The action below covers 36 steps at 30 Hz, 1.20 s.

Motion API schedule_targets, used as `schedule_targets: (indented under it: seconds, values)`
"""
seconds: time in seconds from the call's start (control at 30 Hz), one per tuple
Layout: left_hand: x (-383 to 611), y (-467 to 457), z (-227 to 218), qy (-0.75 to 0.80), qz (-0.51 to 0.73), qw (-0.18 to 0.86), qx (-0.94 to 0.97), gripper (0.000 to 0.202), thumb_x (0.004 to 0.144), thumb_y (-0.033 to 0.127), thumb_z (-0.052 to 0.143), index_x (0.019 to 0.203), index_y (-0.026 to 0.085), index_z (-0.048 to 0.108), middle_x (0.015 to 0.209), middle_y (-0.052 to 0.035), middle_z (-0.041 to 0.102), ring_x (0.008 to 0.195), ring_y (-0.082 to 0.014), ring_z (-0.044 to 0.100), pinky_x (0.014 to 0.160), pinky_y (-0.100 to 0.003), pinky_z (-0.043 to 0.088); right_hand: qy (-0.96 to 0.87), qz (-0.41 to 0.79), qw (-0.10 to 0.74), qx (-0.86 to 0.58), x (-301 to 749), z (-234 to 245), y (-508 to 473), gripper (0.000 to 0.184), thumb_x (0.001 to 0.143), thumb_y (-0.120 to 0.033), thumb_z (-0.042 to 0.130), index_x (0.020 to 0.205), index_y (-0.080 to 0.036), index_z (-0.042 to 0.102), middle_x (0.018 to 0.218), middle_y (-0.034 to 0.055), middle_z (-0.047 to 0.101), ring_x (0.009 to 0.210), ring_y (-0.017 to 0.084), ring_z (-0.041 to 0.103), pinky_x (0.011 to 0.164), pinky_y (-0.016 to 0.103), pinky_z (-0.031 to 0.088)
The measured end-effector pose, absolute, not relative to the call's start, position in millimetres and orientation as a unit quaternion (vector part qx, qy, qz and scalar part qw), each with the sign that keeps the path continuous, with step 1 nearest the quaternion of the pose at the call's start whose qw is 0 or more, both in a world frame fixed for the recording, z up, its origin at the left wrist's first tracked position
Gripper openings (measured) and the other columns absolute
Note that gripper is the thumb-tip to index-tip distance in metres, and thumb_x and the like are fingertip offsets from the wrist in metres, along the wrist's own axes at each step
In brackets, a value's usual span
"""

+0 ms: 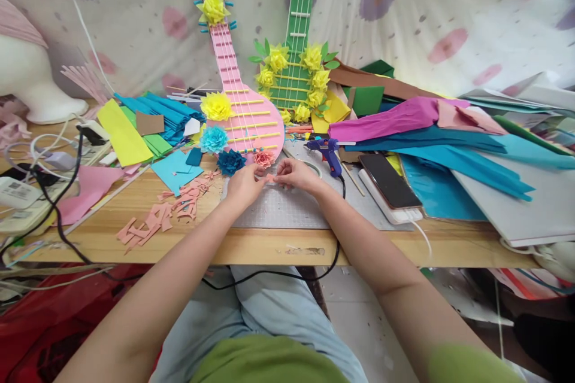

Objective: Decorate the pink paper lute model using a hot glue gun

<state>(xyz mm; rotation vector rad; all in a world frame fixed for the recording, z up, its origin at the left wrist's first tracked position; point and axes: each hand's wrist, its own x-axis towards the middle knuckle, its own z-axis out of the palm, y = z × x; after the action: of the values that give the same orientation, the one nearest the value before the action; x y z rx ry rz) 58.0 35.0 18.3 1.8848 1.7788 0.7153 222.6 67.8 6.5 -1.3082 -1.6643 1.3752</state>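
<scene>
My left hand (244, 184) and my right hand (294, 175) meet over a grey cutting mat (281, 209), fingertips pinched together on a small pink paper strip (270, 179). Just beyond them lies a pink paper guitar (251, 114) with yellow, blue and pink paper flowers on its body. A small pink flower (264, 158) sits right behind my fingers. A blue glue gun (327, 152) stands to the right of my right hand.
Pink paper scraps (166, 212) lie left of the mat. A green paper guitar (299, 42) leans on the backdrop. A phone (389, 181) rests right, beside stacked magenta and teal crepe paper (431, 131). Cables and a power strip (27, 197) crowd the left edge.
</scene>
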Motion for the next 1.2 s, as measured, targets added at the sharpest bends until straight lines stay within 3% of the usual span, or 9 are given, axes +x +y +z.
schedule_targets:
  seconds: [0.1, 0.27, 0.4, 0.53, 0.77, 1.07, 1.2]
  values:
    - [64.4, 38.5, 6.8, 0.631, 0.291, 0.307, 0.650, 0.029, 0.073, 0.024, 0.063, 0.101, 0.015, 0.064, 0.099, -0.0076, 0.071, 0.078, -0.0188, 0.067, 0.068, -0.030, 0.052, -0.635, 0.521, 0.302, -0.483, 225.6, 3.6, 67.0, 0.029, 0.064, -0.016, 0.074, 0.068, -0.018, 0.045, 0.049, -0.0055, 0.055, 0.042, 0.007, 0.050, 0.036, 0.016, 0.039]
    - [69.5, 41.3, -1.2, 0.617, 0.347, 0.441, 0.552, 0.023, 0.074, 0.019, 0.063, 0.096, 0.013, 0.059, 0.083, -0.0082, 0.070, 0.065, -0.0160, 0.066, 0.046, -0.022, 0.049, -0.644, 0.509, 0.308, -0.481, 225.5, -0.5, 67.4, 0.030, 0.060, -0.019, 0.075, 0.071, -0.019, 0.047, 0.054, -0.0057, 0.056, 0.045, 0.007, 0.050, 0.038, 0.017, 0.038]
    - [68.7, 39.3, 0.9, 0.622, 0.350, 0.420, 0.561, 0.023, 0.075, 0.020, 0.063, 0.096, 0.014, 0.055, 0.080, -0.0068, 0.069, 0.064, -0.0148, 0.065, 0.043, -0.020, 0.047, -0.672, 0.492, 0.309, -0.459, 223.8, -1.9, 68.0, 0.029, 0.062, -0.025, 0.073, 0.078, -0.018, 0.049, 0.065, -0.0028, 0.061, 0.053, 0.008, 0.054, 0.043, 0.017, 0.037]
    - [66.7, 37.6, -2.1, 0.627, 0.341, 0.393, 0.579, 0.023, 0.075, 0.022, 0.063, 0.095, 0.015, 0.054, 0.077, -0.0054, 0.069, 0.061, -0.0141, 0.064, 0.042, -0.019, 0.045, -0.695, 0.443, 0.303, -0.478, 220.7, -3.9, 68.1, 0.031, 0.061, -0.028, 0.074, 0.077, -0.018, 0.050, 0.060, -0.0037, 0.059, 0.055, 0.009, 0.054, 0.049, 0.019, 0.037]
    - [64.5, 39.9, -11.0, 0.607, 0.391, 0.455, 0.520, 0.020, 0.073, 0.021, 0.065, 0.088, 0.015, 0.053, 0.070, -0.0032, 0.066, 0.058, -0.0130, 0.063, 0.043, -0.020, 0.046, -0.703, 0.397, 0.289, -0.515, 218.4, -2.0, 64.3, 0.033, 0.062, -0.034, 0.075, 0.077, -0.019, 0.049, 0.060, -0.0038, 0.060, 0.055, 0.010, 0.055, 0.052, 0.020, 0.035]
    - [65.6, 35.2, -19.1, 0.613, 0.437, 0.414, 0.512, 0.018, 0.072, 0.018, 0.061, 0.086, 0.015, 0.051, 0.071, -0.0023, 0.065, 0.059, -0.0130, 0.065, 0.044, -0.019, 0.046, -0.690, 0.395, 0.293, -0.531, 216.6, -3.1, 64.6, 0.032, 0.060, -0.028, 0.076, 0.074, -0.019, 0.049, 0.059, -0.0052, 0.059, 0.054, 0.009, 0.053, 0.052, 0.020, 0.035]
    - [65.1, 34.7, -21.9, 0.628, 0.426, 0.386, 0.524, 0.022, 0.070, 0.018, 0.061, 0.089, 0.016, 0.052, 0.071, -0.0022, 0.067, 0.060, -0.0147, 0.066, 0.044, -0.020, 0.046, -0.684, 0.378, 0.293, -0.550, 220.6, -2.6, 65.9, 0.023, 0.063, -0.016, 0.069, 0.074, -0.019, 0.050, 0.062, -0.0050, 0.058, 0.057, 0.010, 0.055, 0.055, 0.021, 0.038]
